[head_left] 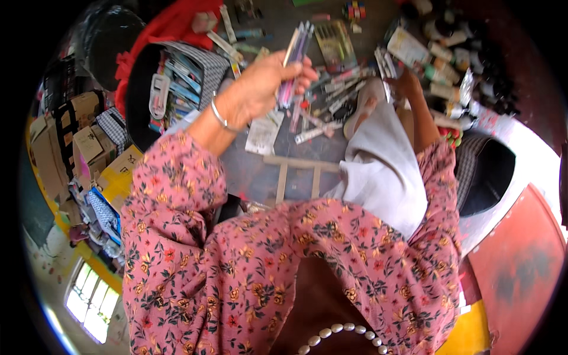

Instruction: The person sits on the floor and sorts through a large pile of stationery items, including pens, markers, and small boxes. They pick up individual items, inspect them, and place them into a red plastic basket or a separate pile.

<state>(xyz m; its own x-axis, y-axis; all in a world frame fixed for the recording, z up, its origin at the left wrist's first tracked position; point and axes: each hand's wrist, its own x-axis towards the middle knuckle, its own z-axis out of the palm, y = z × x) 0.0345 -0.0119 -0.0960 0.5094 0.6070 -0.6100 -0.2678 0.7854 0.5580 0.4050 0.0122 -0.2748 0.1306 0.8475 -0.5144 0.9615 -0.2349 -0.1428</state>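
Note:
Raised above the floor, my left hand (266,86) is closed round a bundle of slim pens (297,50) in purple, pink and white. They stand nearly upright in the fingers. My right hand (407,86) reaches past my leg, its fingers bent around slim white pen-like sticks (386,64); my knee and the blur hide part of this grip. Between the hands lies a loose heap of pens and similar sticks (337,92). Next to the left wrist, a white printed paper (264,131) rests on the dark floor.
A checked fabric bin (216,68) full of packaged items stands at the left, by red cloth (142,44) and cardboard boxes (89,148). Bottles (444,71) crowd the far right, above another checked bin (482,171). A blister pack (335,44) and puzzle cube (355,9) lie beyond.

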